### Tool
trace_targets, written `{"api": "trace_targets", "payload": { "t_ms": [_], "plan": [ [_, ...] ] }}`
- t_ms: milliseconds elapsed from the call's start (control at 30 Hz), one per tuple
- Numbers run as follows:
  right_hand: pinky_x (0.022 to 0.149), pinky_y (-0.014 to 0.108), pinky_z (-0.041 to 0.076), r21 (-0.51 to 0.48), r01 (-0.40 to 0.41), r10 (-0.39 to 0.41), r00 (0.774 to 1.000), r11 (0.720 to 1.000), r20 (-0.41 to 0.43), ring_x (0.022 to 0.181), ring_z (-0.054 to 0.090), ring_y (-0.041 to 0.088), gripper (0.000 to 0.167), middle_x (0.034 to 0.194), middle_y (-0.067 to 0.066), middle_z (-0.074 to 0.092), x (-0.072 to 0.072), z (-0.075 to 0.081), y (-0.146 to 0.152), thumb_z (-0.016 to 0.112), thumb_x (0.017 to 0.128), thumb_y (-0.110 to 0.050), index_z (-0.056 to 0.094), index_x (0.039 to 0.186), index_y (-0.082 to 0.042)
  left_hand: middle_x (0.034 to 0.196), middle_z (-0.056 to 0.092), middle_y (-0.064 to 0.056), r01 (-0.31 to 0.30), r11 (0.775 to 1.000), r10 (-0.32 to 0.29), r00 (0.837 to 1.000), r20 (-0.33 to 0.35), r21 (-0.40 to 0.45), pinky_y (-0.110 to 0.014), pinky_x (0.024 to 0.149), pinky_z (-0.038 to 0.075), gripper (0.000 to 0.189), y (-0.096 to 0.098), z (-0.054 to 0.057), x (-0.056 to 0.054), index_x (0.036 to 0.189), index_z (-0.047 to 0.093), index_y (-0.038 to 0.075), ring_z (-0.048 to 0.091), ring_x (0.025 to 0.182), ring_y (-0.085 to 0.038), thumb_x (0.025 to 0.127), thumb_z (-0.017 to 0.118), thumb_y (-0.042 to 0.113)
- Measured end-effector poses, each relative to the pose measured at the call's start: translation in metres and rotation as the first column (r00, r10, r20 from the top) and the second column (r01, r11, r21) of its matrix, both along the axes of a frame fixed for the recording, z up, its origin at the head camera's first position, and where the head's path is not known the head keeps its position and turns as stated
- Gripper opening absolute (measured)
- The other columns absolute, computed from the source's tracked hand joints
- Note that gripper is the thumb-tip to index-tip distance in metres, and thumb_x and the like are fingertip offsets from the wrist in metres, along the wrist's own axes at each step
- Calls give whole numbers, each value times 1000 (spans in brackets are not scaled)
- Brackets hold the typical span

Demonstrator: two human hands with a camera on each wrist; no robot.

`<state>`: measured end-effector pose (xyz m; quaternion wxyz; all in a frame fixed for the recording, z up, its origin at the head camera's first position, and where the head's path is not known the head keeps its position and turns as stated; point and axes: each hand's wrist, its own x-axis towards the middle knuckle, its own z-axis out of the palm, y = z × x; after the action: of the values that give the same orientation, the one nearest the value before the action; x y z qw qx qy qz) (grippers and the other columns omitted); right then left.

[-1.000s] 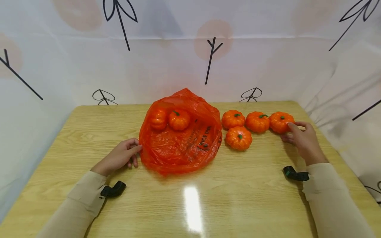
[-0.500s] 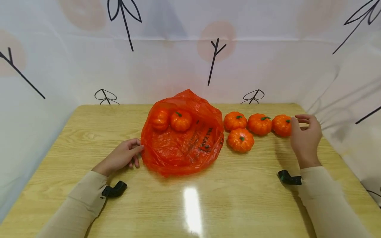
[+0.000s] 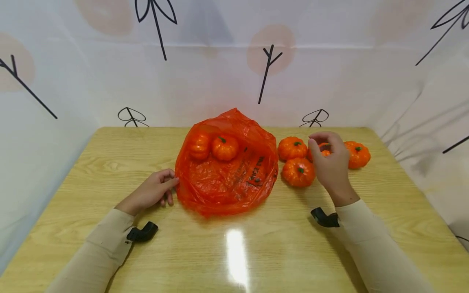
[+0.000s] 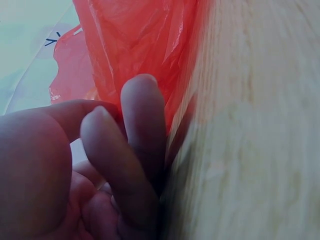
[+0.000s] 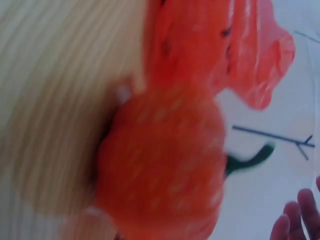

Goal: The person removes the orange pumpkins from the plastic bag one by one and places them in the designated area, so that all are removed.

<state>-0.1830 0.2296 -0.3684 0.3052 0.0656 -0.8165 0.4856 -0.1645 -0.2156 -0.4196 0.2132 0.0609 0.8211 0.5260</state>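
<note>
A thin red plastic bag (image 3: 220,195) lies spread with its mouth facing up, and two toy pumpkins (image 3: 225,148) sit inside it. My left hand (image 3: 155,189) pinches the bag's left rim between thumb and fingers; the left wrist view shows fingertips (image 4: 142,95) right against the red film. Outside the bag, to its right, is a group of shiny orange pumpkins (image 3: 298,172) with green stems. Above one pumpkin of the back row hovers my right hand (image 3: 331,158), partly hiding it, its fingers loosely curved and holding nothing. A pumpkin (image 5: 165,165) fills the right wrist view, apart from the fingers (image 5: 295,215).
The table (image 3: 275,248) has a light wood surface, with a white patterned cloth (image 3: 205,81) hanging behind it and at both sides. At the back row's right end stands another pumpkin (image 3: 358,155). Black camera mounts sit on both wrists.
My right hand has left the rightmost pumpkin and moved left over the neighbouring one. The left hand has stayed at the bag's rim, and the pumpkins keep their places.
</note>
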Motion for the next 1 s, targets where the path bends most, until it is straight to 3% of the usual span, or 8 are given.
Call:
{"api": "trace_targets", "payload": {
  "t_ms": [167, 400, 567, 833, 1000],
  "plan": [
    [82, 15, 45, 6, -117, 117, 992, 993, 54, 92, 55, 3, 20, 107, 7, 64, -1, 6, -27, 61, 99, -15, 66, 109, 1, 68, 60, -11, 0, 1000, 0, 1000, -1, -6, -29, 49, 51, 31, -1, -2, 0, 102, 47, 4, 63, 57, -21, 105, 52, 34],
    [83, 15, 47, 16, -254, 252, 964, 967, 79, 91, 58, 6, 19, 105, 9, 65, -2, 14, -52, 62, 99, -14, 66, 108, 2, 71, 61, -11, -7, 1000, 7, 1000, -5, -7, -29, 49, 51, 30, 0, -5, -3, 101, 49, 6, 63, 57, -22, 105, 51, 36],
    [85, 17, 49, -37, -341, 343, 936, 939, 77, 96, 59, 9, 18, 106, 12, 65, -2, 26, -68, 60, 100, -11, 65, 108, 5, 68, 60, -11, -2, 1000, 2, 1000, -7, -9, -29, 49, 51, 31, 0, -2, -2, 102, 49, 4, 63, 56, -22, 105, 52, 35],
    [81, 22, 53, -202, -399, 408, 913, 895, 6, 90, 62, 20, 15, 101, 5, 64, -4, 43, -92, 62, 99, -10, 64, 108, 2, 69, 60, -10, -5, 1000, 5, 1000, -10, 0, -29, 49, 51, 31, 0, -1, -2, 101, 47, 4, 63, 57, -21, 105, 52, 35],
    [83, 22, 53, -246, -412, 421, 907, 878, -15, 92, 61, 28, 16, 96, -8, 63, -10, 46, -108, 62, 99, -9, 64, 109, 4, 72, 60, -11, -9, 1000, 9, 1000, -8, 2, -28, 48, 50, 28, 1, -1, -2, 102, 48, 4, 63, 56, -20, 106, 51, 32]
  ]
}}
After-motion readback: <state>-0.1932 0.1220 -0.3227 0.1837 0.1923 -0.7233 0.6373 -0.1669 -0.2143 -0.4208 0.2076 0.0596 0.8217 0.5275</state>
